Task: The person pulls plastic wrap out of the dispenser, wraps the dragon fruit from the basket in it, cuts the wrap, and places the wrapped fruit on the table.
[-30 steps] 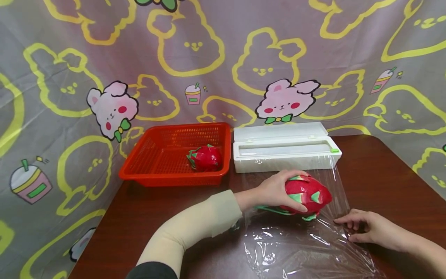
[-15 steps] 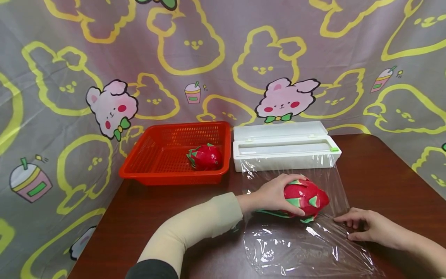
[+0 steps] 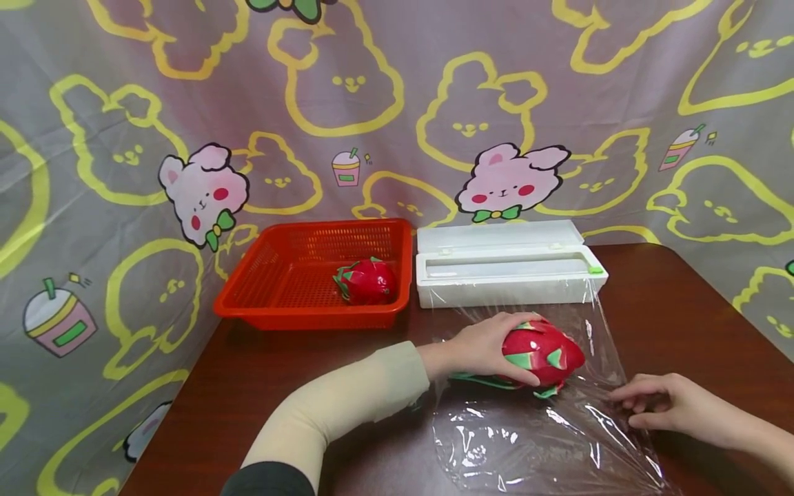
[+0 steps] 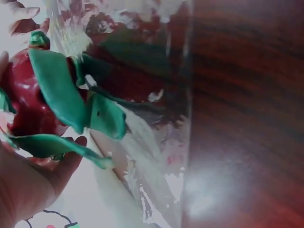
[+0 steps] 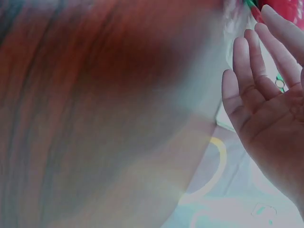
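Note:
My left hand (image 3: pixel 485 349) grips a red dragon fruit (image 3: pixel 540 353) with green scales, thumb on the near side and fingers over the far side. The fruit lies on its side on a clear sheet of cling film (image 3: pixel 521 441), its leafy end toward my wrist. In the left wrist view, green leaf tips (image 4: pixel 57 90) stick out over the film. At the film's right edge is my right hand (image 3: pixel 682 410), fingers loosely bent and thumb apart from them. The right wrist view shows its relaxed fingers (image 5: pixel 242 61) around no object.
Behind the fruit stands a white cling film box (image 3: pixel 511 293), lid raised, with the film running out over its front. A green slider (image 3: pixel 595 270) sits at its right end. Left of it, an orange-red plastic basket (image 3: pixel 310 319) holds another dragon fruit (image 3: pixel 370 281). A patterned curtain (image 3: pixel 384 83) hangs behind the brown table (image 3: pixel 248 399).
My right hand has shifted slightly to the right along the film's edge. The dragon fruit and my left hand have moved a little to the left.

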The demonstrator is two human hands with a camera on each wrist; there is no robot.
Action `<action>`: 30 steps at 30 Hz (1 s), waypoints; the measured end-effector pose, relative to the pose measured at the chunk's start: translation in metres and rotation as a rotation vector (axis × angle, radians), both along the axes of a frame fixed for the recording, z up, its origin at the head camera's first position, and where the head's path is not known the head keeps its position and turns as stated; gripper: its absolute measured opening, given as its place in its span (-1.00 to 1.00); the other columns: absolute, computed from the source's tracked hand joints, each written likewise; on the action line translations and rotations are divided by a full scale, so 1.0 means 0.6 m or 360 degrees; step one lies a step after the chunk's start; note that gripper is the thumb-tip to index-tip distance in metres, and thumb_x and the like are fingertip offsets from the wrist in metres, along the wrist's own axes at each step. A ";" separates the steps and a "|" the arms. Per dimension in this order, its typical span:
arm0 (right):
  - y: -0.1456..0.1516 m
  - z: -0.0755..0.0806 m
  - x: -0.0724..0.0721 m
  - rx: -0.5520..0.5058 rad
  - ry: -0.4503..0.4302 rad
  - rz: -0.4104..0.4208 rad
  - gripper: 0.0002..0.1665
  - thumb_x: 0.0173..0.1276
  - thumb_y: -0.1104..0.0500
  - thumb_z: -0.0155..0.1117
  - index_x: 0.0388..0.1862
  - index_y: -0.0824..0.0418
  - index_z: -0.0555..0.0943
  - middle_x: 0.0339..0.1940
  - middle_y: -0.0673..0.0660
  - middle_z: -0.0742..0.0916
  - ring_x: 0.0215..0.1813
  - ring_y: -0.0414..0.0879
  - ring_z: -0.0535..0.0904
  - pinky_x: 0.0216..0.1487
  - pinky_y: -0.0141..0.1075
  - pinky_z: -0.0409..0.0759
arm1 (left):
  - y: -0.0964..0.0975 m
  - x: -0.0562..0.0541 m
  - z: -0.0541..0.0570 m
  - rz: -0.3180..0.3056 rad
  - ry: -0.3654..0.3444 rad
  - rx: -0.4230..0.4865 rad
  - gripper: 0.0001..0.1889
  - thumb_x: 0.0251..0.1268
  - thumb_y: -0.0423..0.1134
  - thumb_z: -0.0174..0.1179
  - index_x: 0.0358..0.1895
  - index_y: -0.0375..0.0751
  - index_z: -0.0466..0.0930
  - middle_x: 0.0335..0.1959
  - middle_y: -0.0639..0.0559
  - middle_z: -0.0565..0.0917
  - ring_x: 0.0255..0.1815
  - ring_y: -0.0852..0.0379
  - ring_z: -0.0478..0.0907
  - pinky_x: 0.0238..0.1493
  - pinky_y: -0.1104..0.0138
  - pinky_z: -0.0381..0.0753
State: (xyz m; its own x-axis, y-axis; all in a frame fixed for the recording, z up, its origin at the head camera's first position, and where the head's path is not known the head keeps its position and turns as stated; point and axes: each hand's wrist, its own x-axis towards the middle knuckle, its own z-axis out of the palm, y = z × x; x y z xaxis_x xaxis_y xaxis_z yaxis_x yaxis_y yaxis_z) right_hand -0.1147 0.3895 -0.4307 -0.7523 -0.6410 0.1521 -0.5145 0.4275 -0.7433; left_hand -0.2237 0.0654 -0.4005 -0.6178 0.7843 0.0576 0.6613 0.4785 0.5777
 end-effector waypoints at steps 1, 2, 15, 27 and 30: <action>0.002 0.002 0.001 -0.0014 -0.0014 -0.0008 -0.53 0.18 0.45 0.37 0.07 0.15 0.67 -0.26 -0.02 0.69 -0.27 -0.22 0.57 -0.39 -0.40 0.56 | -0.001 -0.001 0.001 -0.0009 0.0025 -0.0026 -0.06 -0.11 0.27 0.44 0.42 0.35 0.17 0.14 0.25 0.43 0.05 0.38 0.38 -0.21 0.53 0.46; 0.004 0.004 0.002 -0.0028 -0.0014 -0.0012 -0.53 0.18 0.47 0.35 0.07 0.16 0.67 -0.27 0.00 0.68 -0.28 -0.22 0.58 -0.39 -0.40 0.57 | -0.001 -0.002 0.002 -0.0017 0.0042 -0.0042 -0.05 -0.11 0.27 0.44 0.43 0.33 0.16 0.14 0.25 0.43 0.05 0.38 0.38 -0.22 0.53 0.46; 0.012 -0.009 0.045 -0.0173 -0.0250 0.0234 -0.51 0.16 0.51 0.33 0.06 0.16 0.67 -0.24 0.01 0.66 -0.32 -0.15 0.56 -0.43 -0.36 0.58 | -0.010 -0.001 0.005 -0.0058 0.0068 -0.0168 -0.04 -0.14 0.25 0.47 0.41 0.23 0.20 0.11 0.23 0.43 0.04 0.39 0.36 -0.22 0.53 0.43; 0.000 -0.036 0.077 -0.0014 -0.0304 0.0180 -0.66 0.14 0.40 0.43 -0.18 0.02 0.66 -0.24 -0.10 0.58 -0.30 -0.20 0.47 -0.54 -0.39 0.35 | -0.013 0.005 0.000 -0.0038 0.0123 -0.0150 -0.04 -0.15 0.29 0.45 0.40 0.22 0.20 0.06 0.29 0.44 0.01 0.45 0.36 -0.25 0.54 0.41; -0.001 -0.035 0.084 0.0049 -0.0415 0.0100 -0.73 0.18 0.34 0.42 -0.22 0.02 0.66 -0.25 -0.12 0.56 -0.29 -0.23 0.45 -0.53 -0.38 0.33 | -0.014 0.009 -0.002 -0.0049 0.0089 -0.0138 -0.04 -0.14 0.27 0.46 0.40 0.21 0.20 0.06 0.29 0.44 0.01 0.45 0.36 -0.24 0.54 0.42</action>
